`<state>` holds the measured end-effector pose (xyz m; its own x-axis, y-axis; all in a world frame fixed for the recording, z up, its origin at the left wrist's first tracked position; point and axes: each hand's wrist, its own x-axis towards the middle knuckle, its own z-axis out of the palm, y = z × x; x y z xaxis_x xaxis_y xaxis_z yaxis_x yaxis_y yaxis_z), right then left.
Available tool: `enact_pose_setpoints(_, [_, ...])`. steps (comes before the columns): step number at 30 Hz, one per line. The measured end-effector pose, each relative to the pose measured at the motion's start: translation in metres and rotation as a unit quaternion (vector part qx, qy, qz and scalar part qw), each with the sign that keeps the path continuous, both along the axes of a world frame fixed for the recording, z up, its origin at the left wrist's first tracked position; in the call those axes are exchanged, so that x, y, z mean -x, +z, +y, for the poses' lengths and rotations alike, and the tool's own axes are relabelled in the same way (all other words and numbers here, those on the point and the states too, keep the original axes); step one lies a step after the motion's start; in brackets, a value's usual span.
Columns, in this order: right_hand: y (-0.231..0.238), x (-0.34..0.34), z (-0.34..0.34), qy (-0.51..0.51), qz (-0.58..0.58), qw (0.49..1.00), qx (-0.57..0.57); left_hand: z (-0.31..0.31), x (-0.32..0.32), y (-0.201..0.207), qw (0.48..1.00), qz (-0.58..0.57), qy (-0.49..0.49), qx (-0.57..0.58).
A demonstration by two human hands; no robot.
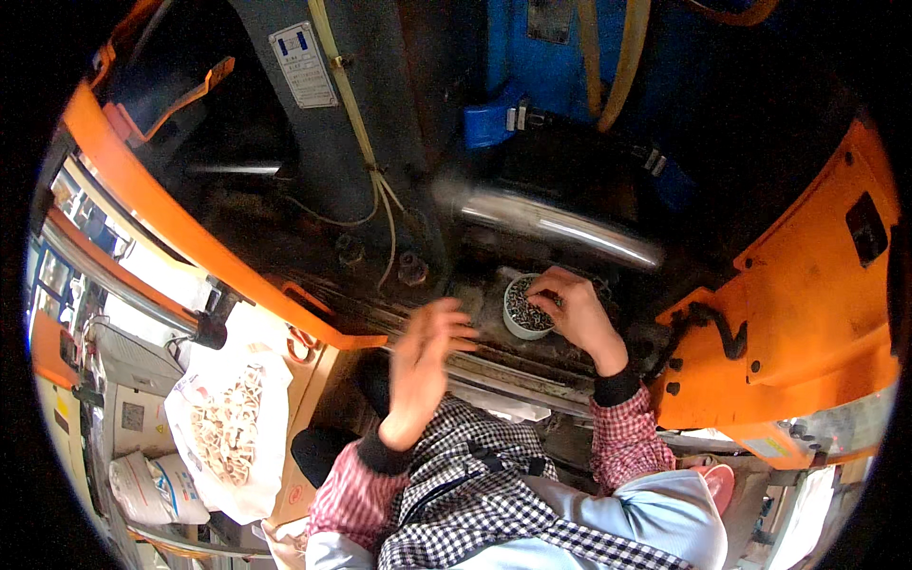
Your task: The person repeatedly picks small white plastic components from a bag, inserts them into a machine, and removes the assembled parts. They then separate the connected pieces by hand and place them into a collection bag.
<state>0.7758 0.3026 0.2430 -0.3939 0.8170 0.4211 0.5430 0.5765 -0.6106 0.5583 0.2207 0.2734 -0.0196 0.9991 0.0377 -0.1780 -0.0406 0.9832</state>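
A round pale cup (518,328) full of small dark and silvery metal pieces (528,313) stands on the machine's ledge. My right hand (573,309) reaches over its right side, fingertips bent together down among the pieces. Whatever those fingers pinch is hidden. To the left of the cup, my left hand (425,356) is raised in the air, blurred by motion. Its fingers are stretched out and apart, and nothing shows in them.
A shiny metal cylinder (560,228) lies behind the cup. Orange guards flank me, one on the left (199,237) and one on the right (788,332). Left of me, an open white bag (271,465) holds many pale curved parts (228,423) beside a cardboard box (309,394).
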Motion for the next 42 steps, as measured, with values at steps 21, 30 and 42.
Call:
enact_pose_setpoints(21, [-0.021, -0.004, -0.005, -0.110, 0.002, 0.993, -0.032, 0.058, -0.040, -0.056, 0.900, -0.372, -0.159, 0.161])
enact_pose_setpoints(30, [0.008, 0.014, -0.002, -0.101, -0.029, 0.993, -0.051, 0.042, -0.013, -0.063, 0.927, -0.314, -0.148, 0.143])
enact_pose_setpoints(42, [0.125, 0.085, 0.302, -0.131, 0.613, 0.778, 0.028, -0.008, 0.043, -0.052, 0.935, -0.227, -0.057, 0.265])
